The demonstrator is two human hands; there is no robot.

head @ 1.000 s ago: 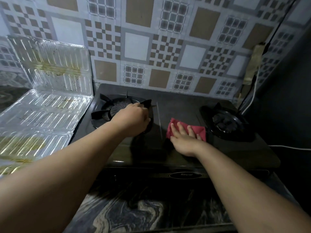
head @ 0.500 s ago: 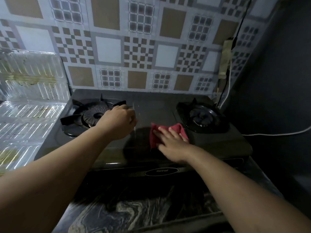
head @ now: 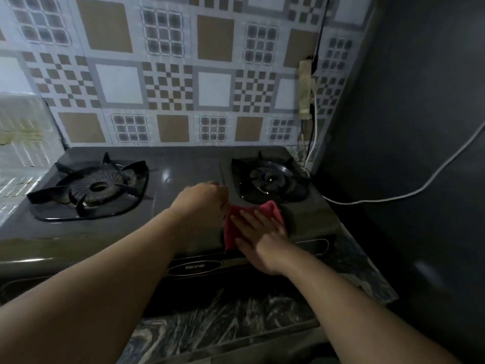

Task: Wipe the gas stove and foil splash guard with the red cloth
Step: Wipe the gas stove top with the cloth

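Sliding red cloth (head: 253, 222) rightward since earlier.

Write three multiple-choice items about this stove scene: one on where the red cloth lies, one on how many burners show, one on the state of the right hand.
1. Where is the red cloth?
A. on the foil guard
B. on the gas stove top, in front of the right burner
C. on the left burner

2. How many burners show?
A. one
B. two
C. four

3. How is the right hand?
A. flat on the cloth, fingers spread
B. closed in a fist
C. lifted in the air

Answers: 1 B, the cloth lies just before the right burner. 2 B, one burner on each side. 3 A, the palm presses the cloth.
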